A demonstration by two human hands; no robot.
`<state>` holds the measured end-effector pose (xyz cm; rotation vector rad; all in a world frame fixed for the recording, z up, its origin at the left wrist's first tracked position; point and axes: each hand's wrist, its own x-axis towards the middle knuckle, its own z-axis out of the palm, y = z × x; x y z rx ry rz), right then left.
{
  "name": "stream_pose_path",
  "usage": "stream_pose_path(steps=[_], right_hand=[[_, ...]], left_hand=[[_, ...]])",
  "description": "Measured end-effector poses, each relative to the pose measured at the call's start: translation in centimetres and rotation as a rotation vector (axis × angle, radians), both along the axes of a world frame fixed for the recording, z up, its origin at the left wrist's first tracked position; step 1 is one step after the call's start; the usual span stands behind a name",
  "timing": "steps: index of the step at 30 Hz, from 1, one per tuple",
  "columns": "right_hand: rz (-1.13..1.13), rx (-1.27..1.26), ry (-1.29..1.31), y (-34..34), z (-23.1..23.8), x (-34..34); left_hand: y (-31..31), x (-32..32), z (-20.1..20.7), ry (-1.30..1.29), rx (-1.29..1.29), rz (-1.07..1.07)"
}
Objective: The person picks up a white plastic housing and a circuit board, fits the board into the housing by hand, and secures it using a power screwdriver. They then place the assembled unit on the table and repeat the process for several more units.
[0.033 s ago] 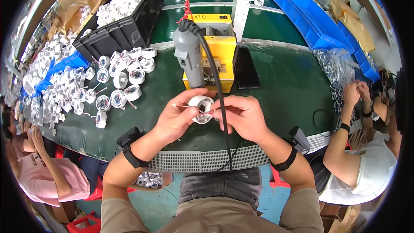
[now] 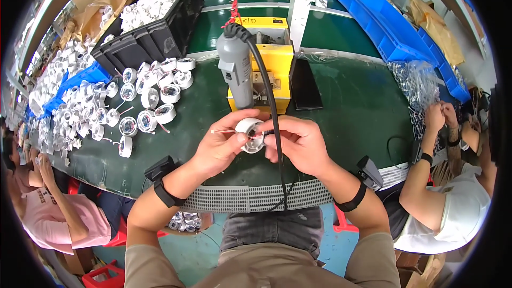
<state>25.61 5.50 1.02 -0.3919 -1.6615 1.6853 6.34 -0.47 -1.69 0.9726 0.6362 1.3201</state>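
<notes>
My left hand [image 2: 220, 146] is closed round a round white plastic housing [image 2: 247, 126] with an open, hollow front. A thin white wire [image 2: 223, 131] sticks out past my left thumb. My right hand [image 2: 296, 141] is at the housing's right side, thumb and forefinger pinched on thin reddish wires at its opening; the fingertips partly hide them. Just beyond my hands hangs a grey electric screwdriver [image 2: 234, 69], its black cable [image 2: 272, 101] passing in front of my right fingers. A yellow machine [image 2: 277, 77] stands behind it.
Several white housings [image 2: 128, 126] lie loose on the green bench at left, below a black crate [image 2: 149, 42] full of white parts. A black flat slab [image 2: 305, 85] lies beside the yellow machine. Blue trays [image 2: 384, 26] stand at right. People work on both sides.
My right fingertips have shifted on the wires, which now lie closer inside the housing's opening. The left hand keeps its hold. The hanging screwdriver has swung slightly to the right.
</notes>
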Motion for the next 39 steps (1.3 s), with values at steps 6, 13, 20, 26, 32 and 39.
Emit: stream_pose_path(steps=[6,13,20,26,32,39], right_hand=[[-0.213,0.143,-0.026,-0.7,-0.8,-0.8],[-0.448,0.658,-0.113,-0.1,-1.1,-0.7],[-0.345,0.240,-0.048,0.0,-1.0,-1.5],[-0.341,0.550,-0.284,1.9,-1.8,-0.1],[-0.560,0.768,-0.225,2.2,2.0,-5.0],[-0.470,0.475,0.332,4.0,3.2,-7.2]], left_hand=[[-0.4,0.6,-0.8,0.160,0.088,-0.034],[-0.8,1.3,-0.3,0.079,0.052,-0.065],[-0.8,1.9,0.3,-0.066,0.091,-0.081],[-0.1,0.3,1.1,0.245,-0.156,-0.096],[0.2,-0.1,0.2,0.193,-0.237,-0.042],[0.8,-0.4,-0.3,0.192,-0.335,-0.063]])
